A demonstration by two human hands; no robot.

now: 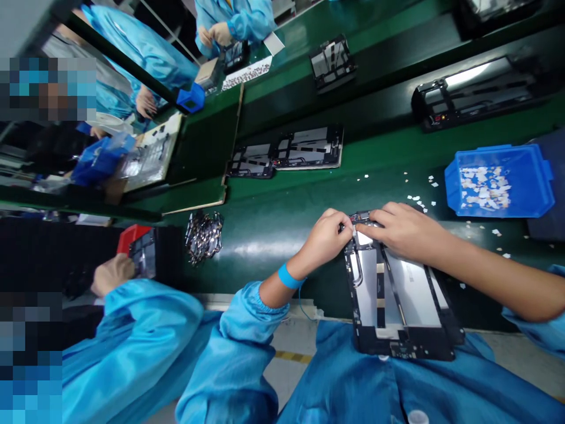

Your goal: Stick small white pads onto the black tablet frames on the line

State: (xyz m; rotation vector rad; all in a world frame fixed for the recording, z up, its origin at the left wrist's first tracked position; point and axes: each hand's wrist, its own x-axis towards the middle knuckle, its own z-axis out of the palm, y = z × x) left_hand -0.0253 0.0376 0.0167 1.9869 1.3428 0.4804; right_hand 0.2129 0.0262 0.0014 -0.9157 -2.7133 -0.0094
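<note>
An opened tablet back frame (397, 294), black with silver panels and a board along its near end, lies on the green bench (273, 218) right in front of me. My left hand (326, 235) pinches its far top edge from the left, a blue band on the wrist. My right hand (401, 229) presses fingertips on the same far edge from the right. Whether a small part sits between the fingers is hidden.
A blue bin (498, 179) of white scraps stands at the right, with scraps scattered around it. Two more tablet frames (286, 153) lie further back. A pile of small metal parts (203, 234) lies to the left. A co-worker's hand (112, 274) holds a device at left; others work beyond.
</note>
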